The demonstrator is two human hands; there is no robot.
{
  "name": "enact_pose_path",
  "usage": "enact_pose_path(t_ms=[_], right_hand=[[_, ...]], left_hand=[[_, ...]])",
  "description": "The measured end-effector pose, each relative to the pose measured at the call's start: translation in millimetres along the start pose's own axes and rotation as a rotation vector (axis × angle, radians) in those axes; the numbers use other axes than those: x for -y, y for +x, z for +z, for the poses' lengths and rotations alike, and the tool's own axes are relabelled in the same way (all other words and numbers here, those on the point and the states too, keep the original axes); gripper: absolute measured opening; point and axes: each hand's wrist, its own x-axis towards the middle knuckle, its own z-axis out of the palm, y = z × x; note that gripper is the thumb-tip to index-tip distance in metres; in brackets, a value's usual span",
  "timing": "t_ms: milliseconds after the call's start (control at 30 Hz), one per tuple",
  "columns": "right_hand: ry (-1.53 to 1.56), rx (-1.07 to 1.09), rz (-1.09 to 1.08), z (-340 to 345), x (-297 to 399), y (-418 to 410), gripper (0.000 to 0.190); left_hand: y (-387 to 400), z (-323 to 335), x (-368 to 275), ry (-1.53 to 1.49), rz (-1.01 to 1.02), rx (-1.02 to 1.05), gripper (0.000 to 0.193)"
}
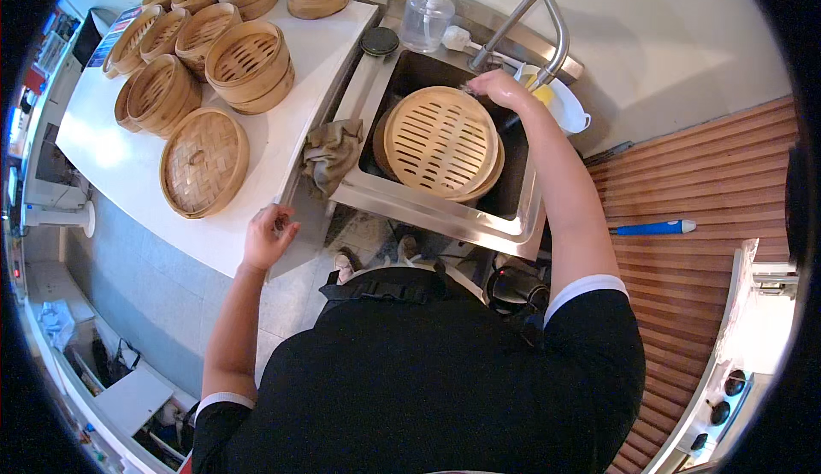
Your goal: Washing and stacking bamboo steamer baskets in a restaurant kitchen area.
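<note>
Inside the steel sink [378,187] lie round bamboo steamer baskets, with a slatted steamer base [441,142] on top. Over the sink's back right part, near the faucet [553,31], is my right hand [497,89], wet, beside the slatted base's upper rim; its fingertips are blurred, and I cannot tell whether they grip anything. My left hand [270,233] hovers by the edge of the white table [276,147], fingers loosely curled with a gap to the thumb and nothing seen in them. The nearest thing to it is a woven bamboo steamer lid [204,161].
Several bamboo steamers [249,67] stand on the table. A grey-brown rag [331,150] hangs at the sink's left edge. Behind the sink are a clear pump bottle [427,20], a black round lid [379,42] and a white container [569,112]. A blue-handled tool [654,228] lies at the right.
</note>
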Motion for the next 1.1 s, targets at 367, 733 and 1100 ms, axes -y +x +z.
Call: enact_pose_path(t_ms=[367, 733, 1100], right_hand=[[0.243, -0.196, 0.086, -6, 8, 1, 0.021], [0.209, -0.063, 0.126, -2, 2, -1, 0.024], [0.773, 0.055, 0.011, 1, 48, 9, 0.032]], left_hand=[[1, -1, -3, -0.002, -0.015, -0.011, 0.019], [2, 0, 0, 0.013, -0.022, 0.011, 0.019], [-1, 1, 4, 0.007, -0.006, -0.045, 0.02]])
